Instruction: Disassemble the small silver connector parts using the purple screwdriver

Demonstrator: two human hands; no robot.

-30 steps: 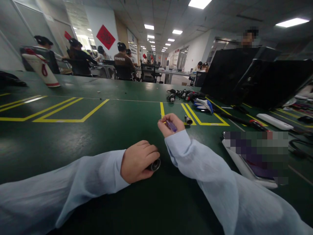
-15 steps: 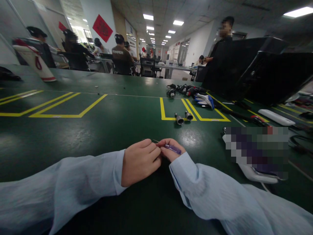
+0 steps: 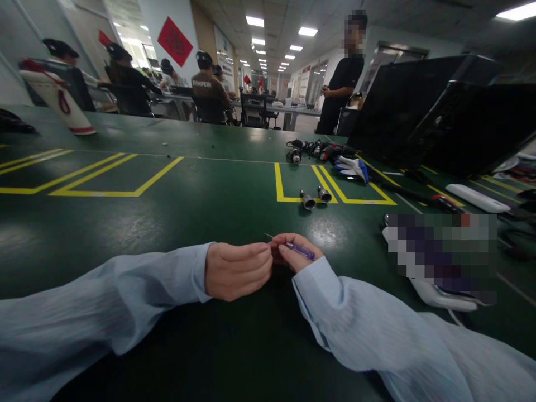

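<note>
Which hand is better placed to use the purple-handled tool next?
Probably the right: the right hand grips the purple-handled tool, its thin shaft bare and pointing leftward. The left hand is close beside it, but whether that hand holds anything is hidden.

A red diamond (image 3: 175, 42) hangs on a pale pillar (image 3: 151, 15) beyond seated people (image 3: 208, 85).

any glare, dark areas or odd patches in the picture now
Head view: pale glare on the green table beyond the right hand; head view: the table darkens toward the bottom; head view: pixel blocks partly mask a white item at right.
</note>
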